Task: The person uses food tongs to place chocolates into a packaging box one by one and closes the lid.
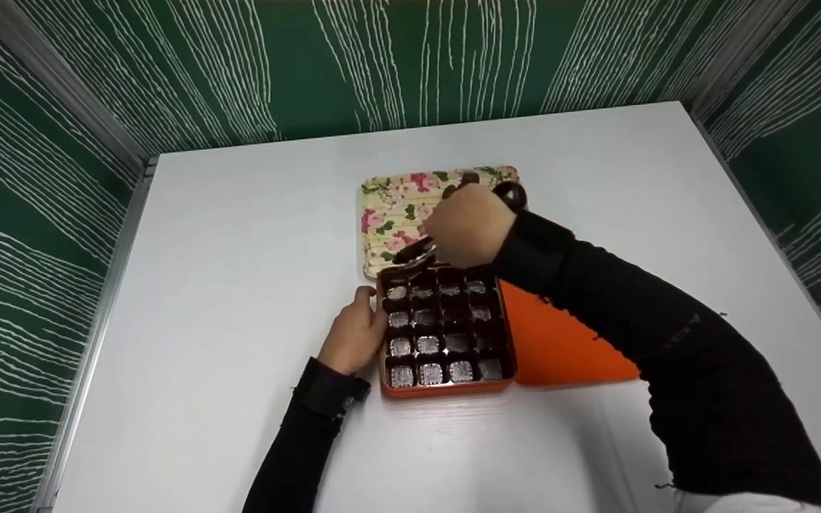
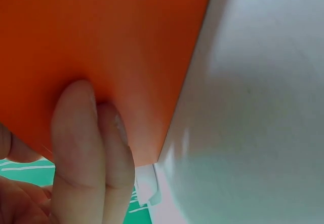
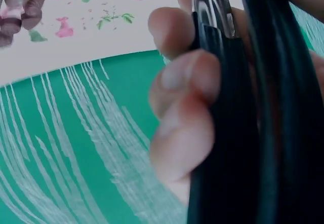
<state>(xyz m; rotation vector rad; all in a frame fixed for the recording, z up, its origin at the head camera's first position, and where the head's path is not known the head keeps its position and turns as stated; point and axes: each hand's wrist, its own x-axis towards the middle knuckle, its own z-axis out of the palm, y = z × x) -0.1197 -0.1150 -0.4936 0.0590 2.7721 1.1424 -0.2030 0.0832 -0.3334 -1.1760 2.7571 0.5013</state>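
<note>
An orange-sided box (image 1: 446, 390) holds a dark brown divided insert; its far-left compartment has a pale piece (image 1: 397, 293) in it. At the box's left side, my left hand (image 1: 353, 335) grips the edge, two fingers (image 2: 78, 133) pressing on the orange wall (image 2: 126, 46). My right hand (image 1: 469, 224) curls round the black handles of metal tongs (image 3: 228, 97). The tongs' front end is above the far-left part of the box. Behind the box lies a floral lid (image 1: 382, 192), partly hidden by my right hand, with brown pieces (image 3: 23, 8) on it.
A flat orange sheet (image 1: 567, 349) lies to the right of the box, partly under my right sleeve. The white table (image 1: 254, 235) is bordered by green walls (image 1: 325, 71) with white streaks. A dark rounded thing (image 1: 510, 194) shows beside my right wrist.
</note>
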